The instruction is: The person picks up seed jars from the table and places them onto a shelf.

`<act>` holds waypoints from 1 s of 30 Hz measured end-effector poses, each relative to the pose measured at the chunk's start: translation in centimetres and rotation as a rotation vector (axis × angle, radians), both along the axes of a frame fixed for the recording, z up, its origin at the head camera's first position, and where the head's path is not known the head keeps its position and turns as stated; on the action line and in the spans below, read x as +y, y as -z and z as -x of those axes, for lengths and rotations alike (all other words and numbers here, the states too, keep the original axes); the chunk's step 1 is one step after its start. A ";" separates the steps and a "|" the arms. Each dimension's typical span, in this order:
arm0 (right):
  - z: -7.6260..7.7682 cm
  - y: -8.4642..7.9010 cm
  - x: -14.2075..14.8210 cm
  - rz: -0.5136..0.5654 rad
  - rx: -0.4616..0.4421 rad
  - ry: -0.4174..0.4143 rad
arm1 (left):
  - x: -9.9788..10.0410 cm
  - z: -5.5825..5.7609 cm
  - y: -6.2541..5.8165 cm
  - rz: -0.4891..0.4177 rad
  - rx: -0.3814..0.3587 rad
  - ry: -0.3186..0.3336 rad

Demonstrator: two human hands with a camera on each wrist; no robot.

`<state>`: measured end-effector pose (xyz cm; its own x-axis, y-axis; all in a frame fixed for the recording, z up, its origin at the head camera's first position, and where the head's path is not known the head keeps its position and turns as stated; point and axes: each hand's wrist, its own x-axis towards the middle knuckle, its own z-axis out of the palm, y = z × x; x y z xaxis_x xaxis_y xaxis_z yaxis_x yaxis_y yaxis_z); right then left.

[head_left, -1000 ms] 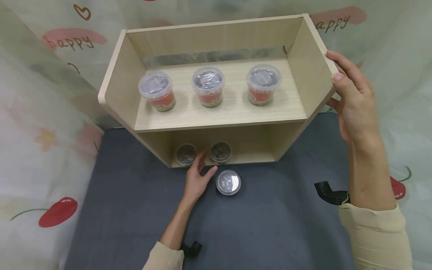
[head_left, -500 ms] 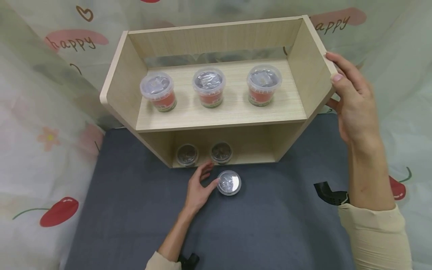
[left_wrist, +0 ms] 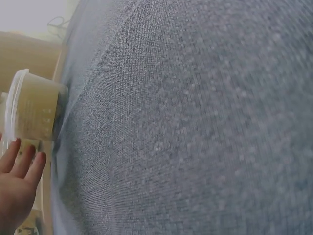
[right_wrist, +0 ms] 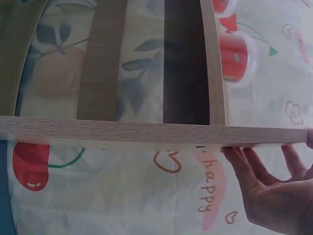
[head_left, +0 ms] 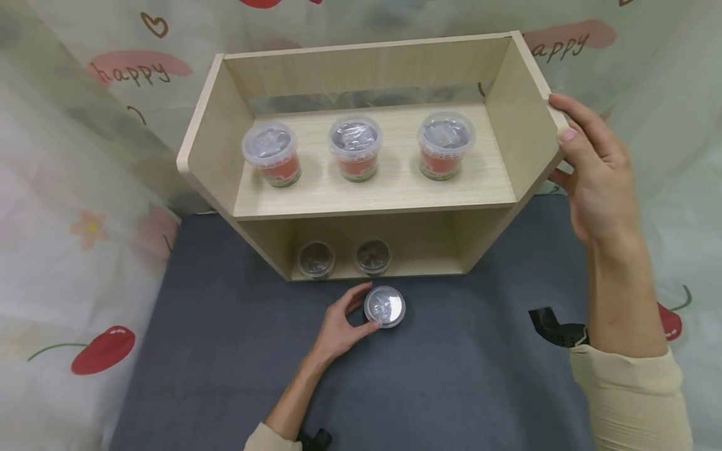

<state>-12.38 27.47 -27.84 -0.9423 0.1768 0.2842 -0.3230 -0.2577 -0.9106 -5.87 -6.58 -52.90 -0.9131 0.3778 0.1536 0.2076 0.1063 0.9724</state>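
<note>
A two-tier pale wooden shelf (head_left: pixel 372 212) stands on dark grey cloth. My right hand (head_left: pixel 600 169) grips the edge of its right side panel, thumb in front and fingers behind; the right wrist view shows the fingers against that panel (right_wrist: pixel 146 133). My left hand (head_left: pixel 344 326) reaches to a small clear-lidded plastic tub (head_left: pixel 385 307) on the cloth before the shelf. Its thumb lies at the near rim and its fingers spread along the left side. In the left wrist view the tub (left_wrist: pixel 36 105) looks yellowish, with the straight fingers (left_wrist: pixel 22 164) close by its rim.
Three lidded tubs with red sides, such as the middle tub (head_left: pixel 355 147), stand on the upper tier. Two more, including the left one (head_left: pixel 316 259), sit on the lower tier. Patterned curtain (head_left: pixel 96 250) hangs behind and at both sides.
My left hand has moved from between the lower-tier tubs, down and right, to the tub on the cloth. My right hand has kept its grip on the shelf. The view has shifted slightly.
</note>
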 end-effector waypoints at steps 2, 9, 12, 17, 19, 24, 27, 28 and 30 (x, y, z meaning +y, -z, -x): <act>0.0 0.0 0.1 -0.001 0.000 -0.003 | 0.1 0.0 0.1 0.005 -0.019 0.020; 0.2 -0.1 0.1 -0.007 0.011 -0.016 | 0.5 0.1 0.0 0.069 -0.046 0.041; 0.2 -0.1 0.1 -0.009 0.012 -0.017 | 0.6 0.3 0.1 0.073 -0.049 0.033; 0.3 0.0 0.1 0.010 0.019 -0.022 | 0.9 0.3 0.5 0.096 -0.047 0.015; 0.3 0.0 0.1 0.011 0.022 -0.022 | 1.0 0.3 0.6 0.109 -0.050 0.011; 0.1 0.1 0.2 -0.008 0.017 -0.016 | 1.2 0.2 0.6 0.135 -0.047 0.011; 0.1 0.1 0.2 -0.018 0.013 -0.011 | 1.5 0.2 1.4 0.134 -0.031 -0.003; 0.1 0.1 0.2 -0.019 0.013 -0.011 | 1.6 0.3 1.9 0.130 -0.022 -0.012; 0.1 0.1 0.3 -0.010 0.012 -0.015 | 1.9 0.4 3.0 0.135 -0.003 -0.031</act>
<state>-12.51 27.76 -27.95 -0.9414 0.1593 0.2974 -0.3301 -0.2536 -0.9092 -6.28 -4.69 -55.87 -0.9249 0.3667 0.1006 0.1995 0.2429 0.9493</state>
